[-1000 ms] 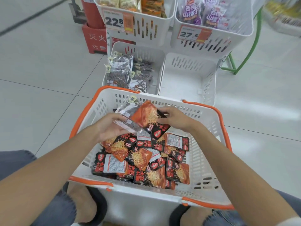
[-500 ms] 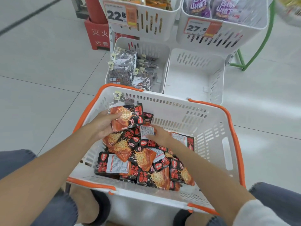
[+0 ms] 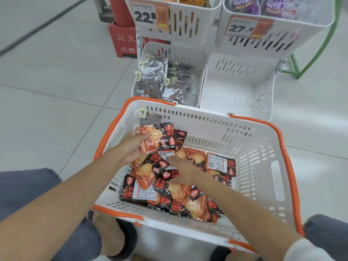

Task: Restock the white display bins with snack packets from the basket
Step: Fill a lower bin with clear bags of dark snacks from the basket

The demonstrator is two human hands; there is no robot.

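Observation:
A white basket with orange rim [image 3: 263, 166] sits on the floor in front of me, holding several orange-and-black snack packets [image 3: 177, 191]. My left hand [image 3: 131, 146] grips a small stack of these packets [image 3: 160, 138] at the basket's back left, with a clear bag of dark snacks behind it. My right hand [image 3: 180, 168] reaches down into the pile, fingers spread on a packet with a white label. Beyond the basket stand two low white display bins: the left one [image 3: 199, 72] holds clear bags of dark snacks [image 3: 156, 80], the right one [image 3: 237, 87] holds nothing.
Two upper white bins carry price tags, 22.8 [image 3: 148, 16] and 27.6 [image 3: 243, 28], with snack bags inside. A red fire-extinguisher box [image 3: 124, 40] stands at back left and a green frame [image 3: 293, 66] at right. My knees and shoes flank the basket on grey tiled floor.
My right hand passed a packet to the left hand's stack, then dropped into the pile in the basket. The left hand holds its stack in place. The view shifted closer.

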